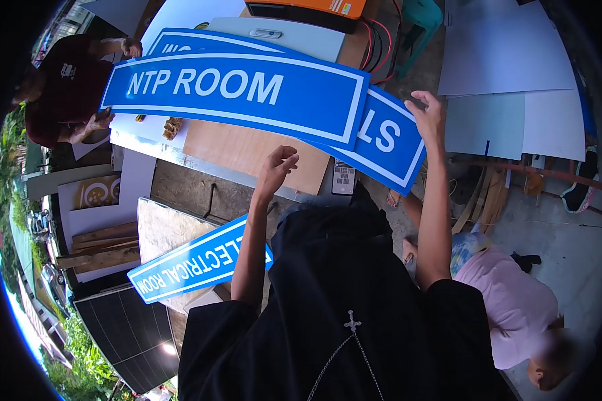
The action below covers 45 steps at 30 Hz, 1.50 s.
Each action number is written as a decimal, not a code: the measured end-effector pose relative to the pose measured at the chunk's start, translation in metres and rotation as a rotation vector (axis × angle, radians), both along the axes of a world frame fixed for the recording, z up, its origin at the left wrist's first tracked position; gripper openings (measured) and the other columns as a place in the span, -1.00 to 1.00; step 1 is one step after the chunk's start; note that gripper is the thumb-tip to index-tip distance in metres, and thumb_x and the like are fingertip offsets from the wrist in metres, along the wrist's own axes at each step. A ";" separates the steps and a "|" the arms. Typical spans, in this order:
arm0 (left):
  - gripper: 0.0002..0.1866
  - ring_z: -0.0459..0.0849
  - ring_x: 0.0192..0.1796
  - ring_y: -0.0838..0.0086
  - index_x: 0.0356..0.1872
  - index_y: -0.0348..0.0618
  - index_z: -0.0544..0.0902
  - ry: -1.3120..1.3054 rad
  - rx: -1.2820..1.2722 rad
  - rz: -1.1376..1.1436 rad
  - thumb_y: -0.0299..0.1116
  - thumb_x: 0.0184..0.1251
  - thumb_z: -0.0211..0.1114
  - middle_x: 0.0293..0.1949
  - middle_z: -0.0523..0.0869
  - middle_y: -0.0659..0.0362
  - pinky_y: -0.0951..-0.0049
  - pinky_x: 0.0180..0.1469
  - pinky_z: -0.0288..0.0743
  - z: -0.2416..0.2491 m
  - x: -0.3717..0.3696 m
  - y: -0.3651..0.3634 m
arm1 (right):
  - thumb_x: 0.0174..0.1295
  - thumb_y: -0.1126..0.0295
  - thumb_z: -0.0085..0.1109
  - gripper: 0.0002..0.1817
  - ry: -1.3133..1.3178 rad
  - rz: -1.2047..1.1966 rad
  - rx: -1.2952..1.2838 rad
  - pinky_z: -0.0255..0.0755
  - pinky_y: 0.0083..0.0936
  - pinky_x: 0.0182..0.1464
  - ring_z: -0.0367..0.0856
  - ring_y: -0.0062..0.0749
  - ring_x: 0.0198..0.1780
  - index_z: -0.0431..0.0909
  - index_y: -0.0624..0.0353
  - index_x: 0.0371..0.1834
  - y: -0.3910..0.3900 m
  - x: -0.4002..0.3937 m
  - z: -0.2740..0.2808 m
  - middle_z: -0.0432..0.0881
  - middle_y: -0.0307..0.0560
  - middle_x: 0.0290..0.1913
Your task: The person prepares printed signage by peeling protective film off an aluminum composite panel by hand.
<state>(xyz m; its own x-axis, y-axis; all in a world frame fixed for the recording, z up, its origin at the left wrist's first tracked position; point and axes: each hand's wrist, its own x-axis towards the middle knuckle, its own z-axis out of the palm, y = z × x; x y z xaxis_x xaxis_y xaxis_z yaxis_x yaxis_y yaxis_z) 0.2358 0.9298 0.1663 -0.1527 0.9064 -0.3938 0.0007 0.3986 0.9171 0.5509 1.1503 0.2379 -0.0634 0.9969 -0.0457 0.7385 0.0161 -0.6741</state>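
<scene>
A long blue sign [214, 93] lettered "NTP ROOM" in white stretches over the worktable, its left end between a co-worker's hands. Under it lies a second blue sign [389, 137], with part of its lettering showing at the right end. My right hand [429, 120] is at that end, fingers curved and apart, overlapping the sign's corner. Below the lower edge of the "NTP ROOM" sign, my left hand [277, 170] hovers over the brown board with loosely bent fingers and nothing in them. Another blue sign [197, 260], "ELECTRICAL ROOM", rests lower left beside my left forearm.
A co-worker [67, 87] in a dark shirt stands across at the left. Another person [508, 294] in pink bends down at the right. On the table are a brown board [247, 150] and a phone [343, 177]. An orange machine [308, 10] sits at the back, near a green stool [418, 33].
</scene>
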 end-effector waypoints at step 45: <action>-0.75 0.66 -0.15 0.50 -0.09 -0.16 0.61 -0.248 0.142 0.312 -0.19 0.46 0.17 -0.18 0.68 0.18 0.44 -0.06 0.50 0.075 -0.014 -0.007 | 0.23 0.48 0.35 -0.73 0.932 -0.187 0.244 0.41 -0.49 0.02 0.54 -0.49 -0.15 0.47 0.19 -0.08 -0.049 0.114 0.093 0.61 -0.13 -0.21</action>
